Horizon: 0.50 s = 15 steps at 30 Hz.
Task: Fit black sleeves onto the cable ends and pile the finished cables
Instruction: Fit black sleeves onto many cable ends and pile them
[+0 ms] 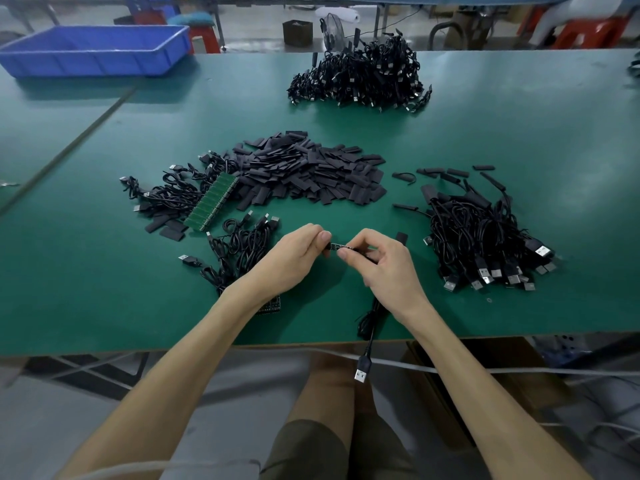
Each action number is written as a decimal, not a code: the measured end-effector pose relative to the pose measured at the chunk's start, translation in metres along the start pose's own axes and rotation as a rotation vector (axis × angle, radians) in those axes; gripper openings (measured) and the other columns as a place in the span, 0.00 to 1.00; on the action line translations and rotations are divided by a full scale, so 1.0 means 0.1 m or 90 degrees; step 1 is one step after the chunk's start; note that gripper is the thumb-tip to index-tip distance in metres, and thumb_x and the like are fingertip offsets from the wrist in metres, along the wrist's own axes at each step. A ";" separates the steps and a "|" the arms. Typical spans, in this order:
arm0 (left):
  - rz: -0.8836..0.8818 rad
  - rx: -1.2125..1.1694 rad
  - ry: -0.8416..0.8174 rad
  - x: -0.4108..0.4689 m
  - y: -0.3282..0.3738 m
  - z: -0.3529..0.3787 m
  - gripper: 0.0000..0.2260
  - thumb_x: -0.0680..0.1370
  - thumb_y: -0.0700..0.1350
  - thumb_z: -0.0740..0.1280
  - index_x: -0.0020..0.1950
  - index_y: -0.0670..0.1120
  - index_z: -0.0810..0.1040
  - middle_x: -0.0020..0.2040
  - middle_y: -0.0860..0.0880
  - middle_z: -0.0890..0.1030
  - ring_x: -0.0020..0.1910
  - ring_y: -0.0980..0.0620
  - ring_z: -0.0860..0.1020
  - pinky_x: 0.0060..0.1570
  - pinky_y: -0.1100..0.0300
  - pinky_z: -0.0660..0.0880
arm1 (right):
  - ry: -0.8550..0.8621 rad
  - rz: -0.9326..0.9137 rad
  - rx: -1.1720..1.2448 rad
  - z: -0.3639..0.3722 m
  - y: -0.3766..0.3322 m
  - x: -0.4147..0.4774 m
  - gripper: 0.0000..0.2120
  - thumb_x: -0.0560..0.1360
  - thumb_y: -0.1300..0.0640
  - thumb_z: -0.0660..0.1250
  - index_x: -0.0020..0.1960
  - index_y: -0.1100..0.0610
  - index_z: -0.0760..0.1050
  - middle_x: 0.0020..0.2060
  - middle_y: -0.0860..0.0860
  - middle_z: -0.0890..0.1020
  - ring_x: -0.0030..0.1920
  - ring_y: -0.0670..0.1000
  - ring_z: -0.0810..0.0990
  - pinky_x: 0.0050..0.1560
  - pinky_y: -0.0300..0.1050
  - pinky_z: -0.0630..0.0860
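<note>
Your left hand (298, 252) and right hand (384, 268) are close together over the near middle of the green table (485, 133), fingertips almost meeting. Both are clamped on the same item: each thumb and forefinger pinches the cable end (334, 246), a short dark piece spanning the small gap between the hands. Whether a sleeve is already on it cannot be told at this size.

The cable (372, 323) runs from under your right palm toward you and over the table's near edge; its USB plug (362, 372) hangs free below the edge.

One loose sleeve (401, 237) lies just beyond your right hand. Just left of your left hand is a small bundle of cables (239, 244), which your left forearm partly covers.

Further out, findings as follows:
- The sleeve pile (311, 171) lies beyond the hands, at mid-table, spread wide and flat.
- A green board strip (211, 202) lies tilted at that pile's left edge, with a tangle of cables (166, 195) attached on its left side.
- To your right is a large cable heap (485, 237), plugs pointing to the near right, black-covered ends toward the far side.
- A far cable heap (360, 77) sits near the table's back edge.
- A blue tray (93, 50) stands at the far left corner.
</note>
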State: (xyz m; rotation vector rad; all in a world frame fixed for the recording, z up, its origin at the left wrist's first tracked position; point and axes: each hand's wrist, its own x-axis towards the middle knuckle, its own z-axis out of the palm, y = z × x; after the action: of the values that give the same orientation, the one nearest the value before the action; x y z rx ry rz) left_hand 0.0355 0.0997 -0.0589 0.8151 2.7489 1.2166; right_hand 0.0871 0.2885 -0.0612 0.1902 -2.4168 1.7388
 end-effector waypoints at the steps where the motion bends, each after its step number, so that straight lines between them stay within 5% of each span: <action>1: 0.002 -0.007 -0.003 0.00 0.01 0.00 0.14 0.86 0.52 0.54 0.41 0.57 0.69 0.40 0.55 0.71 0.38 0.64 0.72 0.40 0.69 0.66 | -0.004 0.003 0.014 -0.01 0.01 0.00 0.09 0.78 0.59 0.74 0.41 0.60 0.77 0.26 0.43 0.75 0.26 0.43 0.69 0.30 0.34 0.65; 6: -0.004 -0.030 -0.017 -0.02 0.03 -0.02 0.15 0.86 0.51 0.53 0.43 0.52 0.71 0.39 0.53 0.71 0.37 0.61 0.70 0.39 0.67 0.65 | -0.014 0.017 0.044 -0.02 0.01 0.00 0.09 0.79 0.56 0.74 0.42 0.58 0.79 0.31 0.53 0.80 0.26 0.47 0.70 0.30 0.40 0.68; 11: -0.016 -0.057 -0.024 -0.03 0.07 -0.03 0.20 0.85 0.54 0.52 0.46 0.42 0.74 0.40 0.50 0.73 0.38 0.54 0.70 0.41 0.59 0.67 | -0.015 0.021 0.052 -0.03 0.03 0.01 0.09 0.79 0.56 0.73 0.42 0.57 0.79 0.32 0.50 0.82 0.26 0.49 0.71 0.30 0.42 0.69; 15: -0.033 -0.076 -0.012 -0.04 0.09 -0.04 0.18 0.86 0.53 0.53 0.40 0.51 0.73 0.36 0.52 0.71 0.35 0.53 0.68 0.39 0.55 0.66 | -0.018 0.022 0.056 -0.03 0.02 0.00 0.09 0.79 0.56 0.73 0.42 0.58 0.79 0.32 0.51 0.83 0.25 0.49 0.71 0.30 0.41 0.69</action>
State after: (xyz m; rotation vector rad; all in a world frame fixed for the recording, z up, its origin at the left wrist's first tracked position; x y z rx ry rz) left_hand 0.0420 0.0999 -0.0503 0.7360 2.6349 1.3397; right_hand 0.0868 0.2917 -0.0624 0.1851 -2.3784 1.8723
